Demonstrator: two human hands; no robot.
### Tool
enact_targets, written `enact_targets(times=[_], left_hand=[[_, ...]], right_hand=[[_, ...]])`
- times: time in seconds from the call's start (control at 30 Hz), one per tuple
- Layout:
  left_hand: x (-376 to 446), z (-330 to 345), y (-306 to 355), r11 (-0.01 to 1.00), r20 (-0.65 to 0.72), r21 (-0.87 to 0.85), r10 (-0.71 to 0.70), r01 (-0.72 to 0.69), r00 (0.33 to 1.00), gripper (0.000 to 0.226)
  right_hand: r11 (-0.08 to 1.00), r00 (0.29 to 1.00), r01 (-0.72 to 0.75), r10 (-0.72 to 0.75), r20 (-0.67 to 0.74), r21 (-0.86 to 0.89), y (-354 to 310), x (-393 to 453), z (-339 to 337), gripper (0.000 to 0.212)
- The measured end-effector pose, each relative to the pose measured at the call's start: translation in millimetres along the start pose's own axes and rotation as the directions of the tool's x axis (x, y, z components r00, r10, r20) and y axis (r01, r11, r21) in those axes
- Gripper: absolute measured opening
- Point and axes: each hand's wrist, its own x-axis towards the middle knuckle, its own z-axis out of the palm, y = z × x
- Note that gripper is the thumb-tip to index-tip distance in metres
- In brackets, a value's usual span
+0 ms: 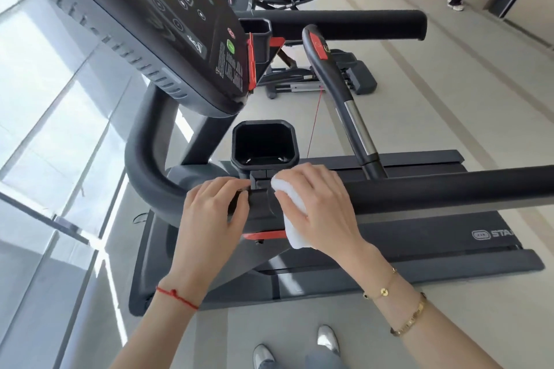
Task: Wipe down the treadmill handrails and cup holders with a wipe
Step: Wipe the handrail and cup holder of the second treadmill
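My right hand (317, 207) is wrapped over the folded white wipe (292, 219), fingers curled around it, pressing it onto the bracket (259, 207) where the near handrail (434, 189) meets the near cup holder (265, 144). My left hand (209, 213) sits at nine o'clock from the wipe, fingers bent over the bracket's other side, bracing it; it carries nothing else. The cup holder is at twelve o'clock from my hands, mouth open; I can't tell from here whether it's been wiped. The handrail runs off towards three o'clock, long and padded.

To do this bit properly, I reckon I want firm, flat pressure and slow passes, working the wipe into the seam under the holder's rim (grime loves a joint like that). Then, by my judgement, wrap the wipe fully round the rail and drag outwards in one direction. The far handrail (344, 24) and far cup holder (254, 30) beyond the console (144, 24), up at twelve o'clock, look like later work.
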Motion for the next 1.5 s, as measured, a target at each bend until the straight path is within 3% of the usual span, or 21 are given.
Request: enact_targets(times=[0.1,0.2,0.37,0.5,0.6,0.67,0.93,1.17,1.33,1.5], left_hand=[[10,-3,-1,0.999,-0.009,-0.03,-0.012,0.011,1.0,0.02],[19,-3,-1,0.998,-0.024,-0.055,-0.046,0.044,0.999,0.02],[38,1,-5,0.99,-0.064,-0.069,-0.127,0.122,0.99,0.024],[52,5,-12,0.988,-0.051,-0.039,-0.154,0.152,0.987,0.025],[59,7,-16,0.981,-0.038,-0.015,-0.194,0.193,0.98,0.024],[66,9,-17,0.974,-0.044,-0.003,-0.228,0.228,0.973,0.024],[77,18,-25,0.96,0.045,0.019,-0.279,0.278,0.959,0.032],[76,19,-28,0.959,0.023,-0.014,-0.281,0.282,0.959,0.034],[74,17,-30,0.967,0.012,-0.043,-0.25,0.25,0.968,0.035],[72,17,-32,0.973,0.072,-0.04,-0.225,0.228,0.972,0.041]], right_hand=[[0.994,0.999,-0.031,0.026,0.045,0.102,3,7,-13,0.027],[0.981,0.996,-0.084,0.088,-0.016,0.178,9,32,-27,0.028],[0.987,0.991,-0.103,0.112,-0.073,0.127,26,99,-24,0.028],[0.998,0.988,-0.024,0.015,0.155,0.055,35,148,10,0.03],[0.994,0.885,0.068,-0.097,0.456,0.08,33,169,39,0.037],[0.991,0.843,0.074,-0.121,0.524,0.109,36,176,48,0.039],[0.965,0.818,-0.076,-0.085,0.569,0.252,87,170,43,0.035],[0.954,0.84,0.118,-0.243,0.485,0.275,53,181,60,0.035],[0.948,0.886,-0.09,-0.063,0.46,0.304,62,165,54,0.036],[0.847,0.831,-0.428,0.231,0.506,0.316,65,142,39,0.043]])
